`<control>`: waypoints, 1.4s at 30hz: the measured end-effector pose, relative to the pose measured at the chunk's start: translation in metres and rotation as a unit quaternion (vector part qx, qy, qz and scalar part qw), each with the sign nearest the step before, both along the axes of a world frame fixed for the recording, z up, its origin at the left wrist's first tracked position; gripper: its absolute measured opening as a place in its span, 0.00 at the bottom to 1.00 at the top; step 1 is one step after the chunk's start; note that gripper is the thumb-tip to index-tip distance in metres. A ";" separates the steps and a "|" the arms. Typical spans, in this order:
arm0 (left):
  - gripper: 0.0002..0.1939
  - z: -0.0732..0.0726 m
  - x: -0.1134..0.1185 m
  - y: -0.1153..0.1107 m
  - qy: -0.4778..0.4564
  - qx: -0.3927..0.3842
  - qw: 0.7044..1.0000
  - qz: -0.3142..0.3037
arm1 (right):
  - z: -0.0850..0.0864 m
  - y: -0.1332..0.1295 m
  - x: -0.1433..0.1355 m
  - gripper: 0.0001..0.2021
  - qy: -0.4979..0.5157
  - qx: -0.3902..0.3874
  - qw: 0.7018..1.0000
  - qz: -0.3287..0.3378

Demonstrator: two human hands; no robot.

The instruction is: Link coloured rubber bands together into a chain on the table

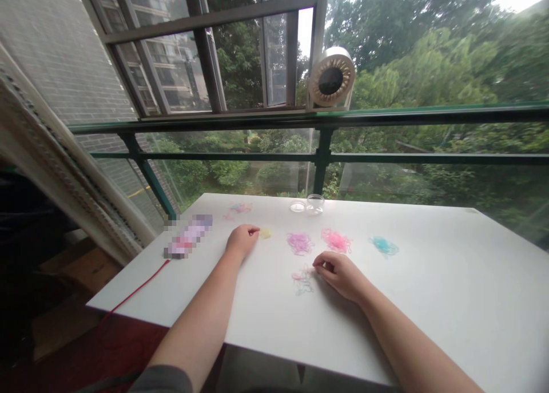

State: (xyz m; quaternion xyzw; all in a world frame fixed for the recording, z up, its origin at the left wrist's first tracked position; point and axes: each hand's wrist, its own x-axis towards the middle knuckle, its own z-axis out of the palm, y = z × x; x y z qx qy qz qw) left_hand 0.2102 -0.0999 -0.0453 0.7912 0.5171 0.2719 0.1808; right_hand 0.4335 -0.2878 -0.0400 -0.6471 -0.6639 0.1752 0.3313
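My left hand [244, 239] rests at the left edge of a small yellow pile [266, 233], its fingers pinched together; what they hold, if anything, is too small to tell. My right hand [337, 270] is closed in a pinch beside a loose mixed pile [303, 283] of pink and pale green bands, and its fingertips touch or nearly touch that pile. Behind the right hand lie a purple pile [300, 243] and a pink pile [337, 241] of thin bands. A teal pile [384, 245] sits farther right.
The white table [429, 301] stands against a green railing [240, 157]. At its back are a clear round container [315, 205] and a lid [297, 207]. More mixed bands [239, 209] lie back left. A blurred phone-like object [189, 237] with a red cable [141, 289] is at the left.
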 end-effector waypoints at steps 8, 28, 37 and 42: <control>0.15 0.006 0.001 0.001 -0.070 0.001 0.997 0.020 | -0.001 0.002 0.002 0.07 0.004 0.018 1.000 0.002; 0.12 -0.003 0.002 0.003 -0.066 -0.015 0.998 -0.012 | -0.003 0.003 0.003 0.06 0.042 0.043 0.998 -0.025; 0.13 -0.002 0.003 0.003 -0.083 -0.002 0.996 -0.039 | -0.002 0.002 0.002 0.05 0.043 0.057 0.997 -0.032; 0.15 0.001 0.006 0.001 -0.118 -0.022 0.992 -0.040 | -0.001 0.003 0.004 0.06 0.042 0.064 0.995 -0.064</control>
